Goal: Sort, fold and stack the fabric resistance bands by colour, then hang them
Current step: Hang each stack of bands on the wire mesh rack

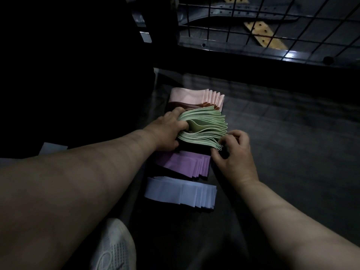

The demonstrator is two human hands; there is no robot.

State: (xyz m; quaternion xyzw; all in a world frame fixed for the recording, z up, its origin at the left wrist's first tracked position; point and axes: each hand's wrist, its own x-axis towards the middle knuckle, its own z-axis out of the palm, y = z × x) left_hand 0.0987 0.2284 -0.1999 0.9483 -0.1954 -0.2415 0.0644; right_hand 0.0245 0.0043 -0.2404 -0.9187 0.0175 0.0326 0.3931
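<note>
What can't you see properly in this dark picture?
Head view:
- Left end of the green bands: covered by the left hand.
- Dark red bands: mostly under the pink bands and green ones.
- Top left corner: too dark.
- Shoe: cut off by the bottom edge.

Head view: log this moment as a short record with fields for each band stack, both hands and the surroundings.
green stack: fanned open, held at both ends
left hand: gripping the green stack's left end
right hand: fingertips pinching the looped edges at its right end
pink stack: farthest, folded, lying flat
purple stack: nearer than green, lying flat
lavender-white stack: nearest, lying flat
shoe: white, bottom edge
wire grid: top right
lighting: dim
</note>
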